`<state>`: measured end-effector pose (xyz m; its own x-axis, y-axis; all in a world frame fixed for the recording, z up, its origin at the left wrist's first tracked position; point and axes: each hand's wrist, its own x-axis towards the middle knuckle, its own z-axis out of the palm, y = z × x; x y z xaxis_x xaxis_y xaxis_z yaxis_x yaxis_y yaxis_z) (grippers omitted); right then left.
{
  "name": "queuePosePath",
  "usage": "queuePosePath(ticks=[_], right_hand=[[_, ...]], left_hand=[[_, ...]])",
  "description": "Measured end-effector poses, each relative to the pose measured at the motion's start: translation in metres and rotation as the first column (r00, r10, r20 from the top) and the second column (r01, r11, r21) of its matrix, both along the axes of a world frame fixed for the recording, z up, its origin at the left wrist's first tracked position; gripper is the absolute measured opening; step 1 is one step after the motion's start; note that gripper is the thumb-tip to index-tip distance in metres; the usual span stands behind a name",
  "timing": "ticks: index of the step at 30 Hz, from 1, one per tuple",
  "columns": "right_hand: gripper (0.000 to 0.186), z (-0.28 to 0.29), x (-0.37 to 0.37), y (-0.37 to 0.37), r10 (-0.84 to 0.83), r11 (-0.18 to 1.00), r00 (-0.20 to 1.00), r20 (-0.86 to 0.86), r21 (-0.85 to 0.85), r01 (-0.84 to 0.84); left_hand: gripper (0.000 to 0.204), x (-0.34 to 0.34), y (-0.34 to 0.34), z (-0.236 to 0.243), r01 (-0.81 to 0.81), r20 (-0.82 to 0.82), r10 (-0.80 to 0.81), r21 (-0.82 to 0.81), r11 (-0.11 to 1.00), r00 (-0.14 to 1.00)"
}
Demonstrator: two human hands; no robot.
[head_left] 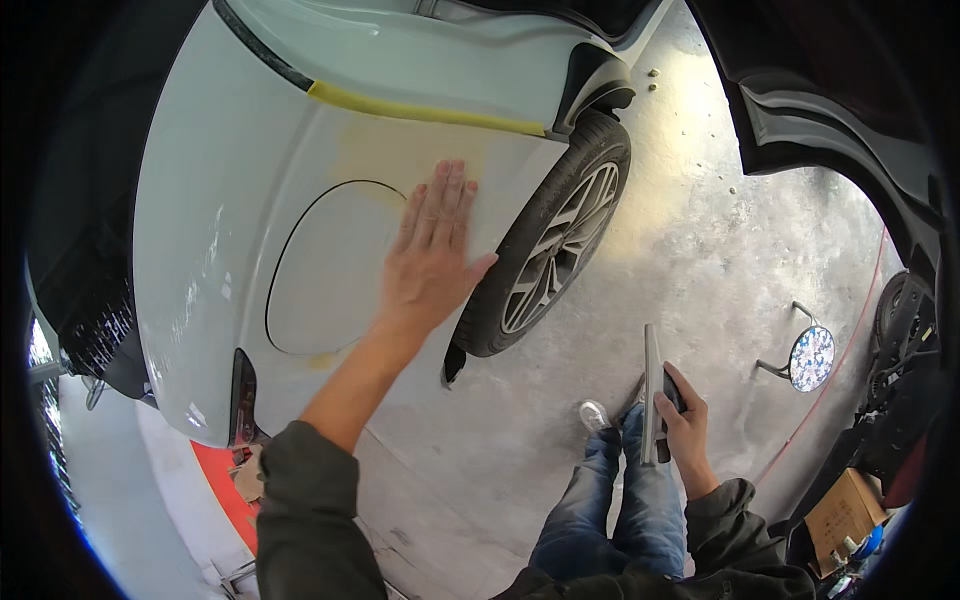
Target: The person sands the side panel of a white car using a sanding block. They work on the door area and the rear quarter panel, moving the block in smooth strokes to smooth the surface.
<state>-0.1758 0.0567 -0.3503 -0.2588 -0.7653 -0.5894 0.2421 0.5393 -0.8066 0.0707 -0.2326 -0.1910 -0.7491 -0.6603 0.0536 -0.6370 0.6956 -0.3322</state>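
Observation:
My left hand (428,270) lies with its fingers stretched out on the white car fender (230,230), over a pale beige sanded patch (375,150). Just below and left of those fingers is the curved outline of a round fuel flap (330,275). Yellow masking tape (420,109) runs along the panel's upper edge, beyond my fingertips. Down by my legs, away from the car, my right hand (688,428) grips a long, flat sanding block (652,390) by its dark handle. The block is held on edge, so its working face is hard to see.
A wheel (560,240) with silver spokes sits right of the fender. On the grey concrete floor (690,270) stands a round, speckled stool (811,358). A cardboard box (845,515) is at the lower right, near a red hose (800,430). Dark car parts hang at the upper right.

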Motion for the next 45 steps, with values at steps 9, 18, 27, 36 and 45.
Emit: queuePosePath(ticks=[9, 18, 27, 36, 45], right_hand=[[0.046, 0.008, 0.002, -0.011, 0.006, 1.000, 0.998, 0.066, 0.028, -0.008], [0.054, 0.011, -0.003, -0.009, -0.221, 0.974, 0.890, 0.399, 0.131, 0.184], [0.035, -0.019, -0.051, 0.006, 0.115, 0.938, 0.844, 0.524, -0.336, 0.081], [0.043, -0.019, -0.049, -0.012, 0.252, 0.955, 0.824, 0.507, -0.271, -0.125], [0.059, 0.042, 0.030, -0.073, -0.033, 0.925, 0.998, -0.051, -0.381, 0.011]], left_hand=[[0.094, -0.004, -0.010, 0.014, -0.041, -0.053, 0.035, -0.113, 0.993, 0.998], [0.084, -0.020, 0.008, -0.024, -0.049, -0.096, 0.043, -0.070, 0.996, 0.994], [0.082, -0.064, 0.108, -0.098, 0.164, -0.288, 0.033, 0.632, 0.758, 0.957], [0.067, -0.065, 0.169, -0.122, 0.152, -0.522, 0.264, 0.624, 0.767, 0.811], [0.058, -0.071, 0.205, -0.092, 0.179, -0.335, 0.815, 0.942, 0.284, 0.473]])
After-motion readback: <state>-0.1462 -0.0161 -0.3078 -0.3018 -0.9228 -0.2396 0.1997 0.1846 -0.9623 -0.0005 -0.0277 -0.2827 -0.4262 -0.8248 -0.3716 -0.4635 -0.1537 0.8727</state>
